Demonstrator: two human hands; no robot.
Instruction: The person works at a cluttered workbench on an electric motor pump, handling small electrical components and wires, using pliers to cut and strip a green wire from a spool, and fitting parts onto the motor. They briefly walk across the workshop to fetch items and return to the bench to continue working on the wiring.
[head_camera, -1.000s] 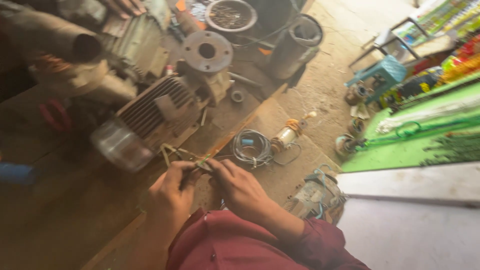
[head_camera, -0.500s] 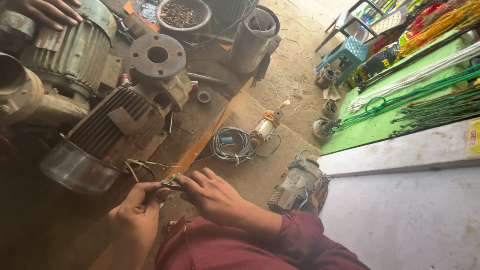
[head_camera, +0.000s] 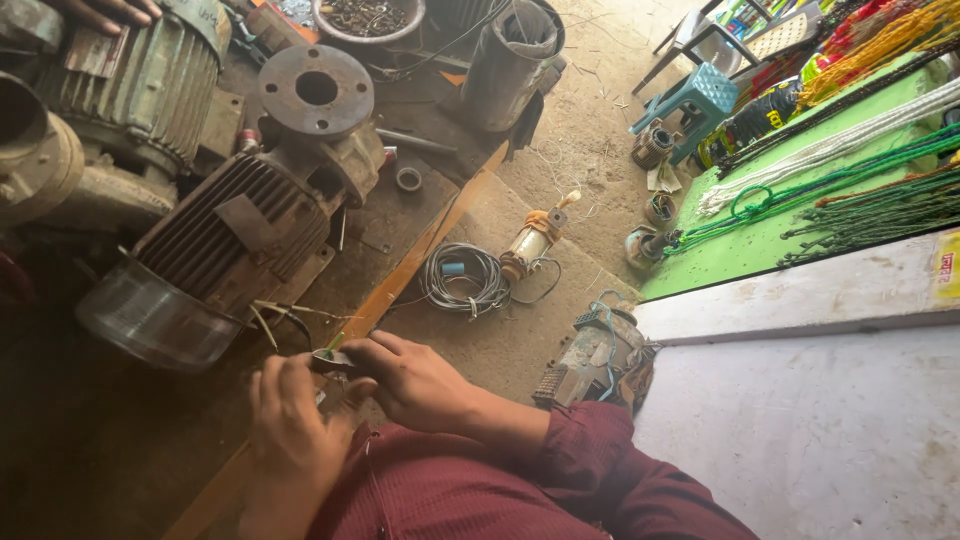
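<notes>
My left hand and my right hand meet over a small dark metal piece with a green tip, and both pinch it. Thin pale wire leads run from it toward a grey finned electric motor that lies on its side just beyond my hands. The motor has a round rusty flange at its far end. My maroon sleeves fill the bottom of the view. What exactly sits between my fingers is partly hidden.
A second green motor lies at the upper left with another person's hand on it. A wooden strip, a wire coil, a small rotor, a pump, a black pipe, a bowl of scrap, a blue stool and ropes lie around.
The view has swung, so the motors now sit higher and more to the left. My hands stay together on the small piece and the wires.
</notes>
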